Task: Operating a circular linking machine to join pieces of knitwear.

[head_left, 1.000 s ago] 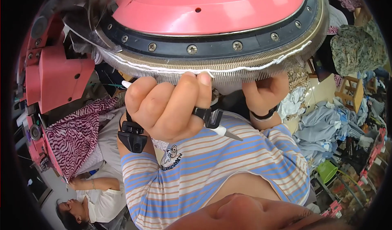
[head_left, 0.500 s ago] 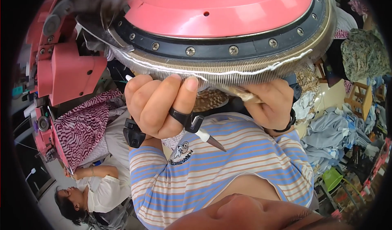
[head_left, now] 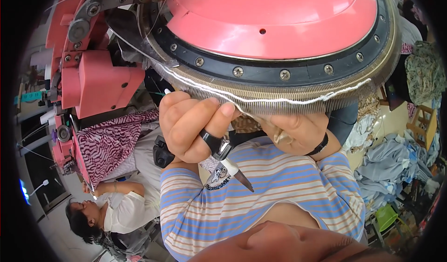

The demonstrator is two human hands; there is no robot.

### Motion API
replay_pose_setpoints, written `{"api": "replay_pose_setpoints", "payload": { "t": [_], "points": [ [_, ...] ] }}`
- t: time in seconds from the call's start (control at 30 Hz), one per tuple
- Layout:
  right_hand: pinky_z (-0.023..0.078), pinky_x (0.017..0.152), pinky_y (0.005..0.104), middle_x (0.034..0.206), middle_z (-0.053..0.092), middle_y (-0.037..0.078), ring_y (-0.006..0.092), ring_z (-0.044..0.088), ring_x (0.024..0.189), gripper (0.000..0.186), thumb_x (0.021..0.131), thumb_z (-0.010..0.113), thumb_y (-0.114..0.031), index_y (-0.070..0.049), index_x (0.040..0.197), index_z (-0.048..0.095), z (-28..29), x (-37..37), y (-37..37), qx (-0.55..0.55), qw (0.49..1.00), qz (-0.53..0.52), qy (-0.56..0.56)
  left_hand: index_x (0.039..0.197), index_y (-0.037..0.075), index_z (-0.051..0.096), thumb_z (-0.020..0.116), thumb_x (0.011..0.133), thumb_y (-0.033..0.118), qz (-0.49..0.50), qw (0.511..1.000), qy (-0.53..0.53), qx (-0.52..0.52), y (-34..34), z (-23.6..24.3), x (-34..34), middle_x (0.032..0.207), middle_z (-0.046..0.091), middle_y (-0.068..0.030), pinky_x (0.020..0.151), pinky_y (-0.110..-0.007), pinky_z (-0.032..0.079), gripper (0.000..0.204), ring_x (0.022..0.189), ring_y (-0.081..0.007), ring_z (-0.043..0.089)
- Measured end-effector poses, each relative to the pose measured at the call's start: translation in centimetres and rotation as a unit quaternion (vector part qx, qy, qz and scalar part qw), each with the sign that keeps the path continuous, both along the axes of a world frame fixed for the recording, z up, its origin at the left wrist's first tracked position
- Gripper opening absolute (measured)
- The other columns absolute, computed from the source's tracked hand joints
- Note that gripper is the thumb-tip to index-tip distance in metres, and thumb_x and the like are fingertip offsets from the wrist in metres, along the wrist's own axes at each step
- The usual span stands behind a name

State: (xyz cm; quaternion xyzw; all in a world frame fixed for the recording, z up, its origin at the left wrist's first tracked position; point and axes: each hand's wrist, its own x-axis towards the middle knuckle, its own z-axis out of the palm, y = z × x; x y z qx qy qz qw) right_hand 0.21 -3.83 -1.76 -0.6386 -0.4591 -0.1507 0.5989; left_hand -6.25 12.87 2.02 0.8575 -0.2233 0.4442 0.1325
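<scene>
A pink round machine (head_left: 272, 15) has a black screwed rim and a ring of fine needles (head_left: 344, 97), with white yarn (head_left: 260, 101) lying along them. My left hand (head_left: 191, 127) is closed around a white-handled tool (head_left: 229, 165) with a pointed dark end, fingertips against the needles; a black band sits on one finger. Just right of it, my right hand (head_left: 295, 134) is bent under the needle ring, pinching light beige fabric (head_left: 283, 136), partly hidden by the fingers. A dark metal plate (head_left: 135, 43) curves beside the ring at upper left.
Another pink machine part (head_left: 100, 83) stands at left, above magenta-patterned cloth (head_left: 104, 148). A co-worker (head_left: 121, 208) in white is at lower left. To the right are piles of blue-grey garments (head_left: 386, 169), a wooden stool (head_left: 421, 127) and a green container (head_left: 386, 218).
The machine sits further right and lower in view. My right hand has come leftward, closer to my left, and beige fabric now shows in it. My left hand still grips the tool.
</scene>
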Motion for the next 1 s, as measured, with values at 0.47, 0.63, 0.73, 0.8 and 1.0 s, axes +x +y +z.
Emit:
{"api": "replay_pose_setpoints", "payload": {
  "t": [0.47, 0.63, 0.73, 0.8, 1.0],
  "points": [
    [0.047, 0.072, 0.0258, 0.092, 0.062, 0.013, 0.0180, 0.061, 0.082, 0.021, 0.080, 0.060, -0.003, 0.003, 0.100, 0.060, 1.3, -0.1, -0.5, 0.057, 0.940, 0.215, 0.260, 0.093, 0.006, 0.060, 0.063, 0.068, 0.004, 0.050, 0.997, -0.026, 0.061, 0.0, -0.5, -0.1, 0.089, 0.049, -0.0026, 0.054, -0.028, 0.038, 0.025, 0.069, -0.0129, 0.046],
    [0.047, 0.073, 0.0269, 0.095, 0.062, 0.013, 0.0204, 0.061, 0.084, 0.022, 0.079, 0.061, -0.005, 0.003, 0.099, 0.061, 1.6, 0.2, -0.3, 0.010, 0.960, 0.189, 0.207, 0.087, 0.005, 0.062, 0.063, 0.067, 0.005, 0.088, 0.988, -0.058, 0.114, 0.1, -0.6, -0.1, 0.088, 0.049, -0.0032, 0.053, -0.026, 0.037, 0.020, 0.068, -0.0126, 0.046],
    [0.047, 0.074, 0.0280, 0.095, 0.062, 0.014, 0.0227, 0.061, 0.084, 0.023, 0.078, 0.063, -0.008, 0.002, 0.098, 0.062, 1.5, 0.2, -0.4, 0.014, 0.974, 0.151, 0.166, 0.086, 0.006, 0.063, 0.062, 0.067, 0.007, 0.019, 0.994, -0.079, 0.070, 0.1, -0.6, 0.4, 0.085, 0.050, -0.0031, 0.052, -0.026, 0.036, 0.019, 0.066, -0.0124, 0.045],
    [0.047, 0.075, 0.0283, 0.095, 0.062, 0.014, 0.0233, 0.061, 0.084, 0.023, 0.077, 0.063, -0.008, 0.001, 0.098, 0.062, 1.5, 0.4, -0.6, 0.000, 0.975, 0.153, 0.163, 0.085, 0.007, 0.063, 0.062, 0.067, 0.009, 0.025, 0.992, -0.098, 0.079, -0.1, -0.7, 0.6, 0.082, 0.051, -0.0024, 0.051, -0.025, 0.034, 0.019, 0.063, -0.0119, 0.045],
    [0.047, 0.073, 0.0284, 0.094, 0.062, 0.014, 0.0240, 0.061, 0.083, 0.022, 0.077, 0.063, -0.009, 0.000, 0.097, 0.063, 1.7, 0.7, -0.9, -0.016, 0.977, 0.147, 0.156, 0.078, 0.006, 0.064, 0.061, 0.064, 0.010, -0.008, 0.991, -0.111, 0.075, -0.9, -0.5, 1.2, 0.080, 0.053, -0.0011, 0.050, -0.024, 0.032, 0.015, 0.062, -0.0112, 0.044]
  ]
}}
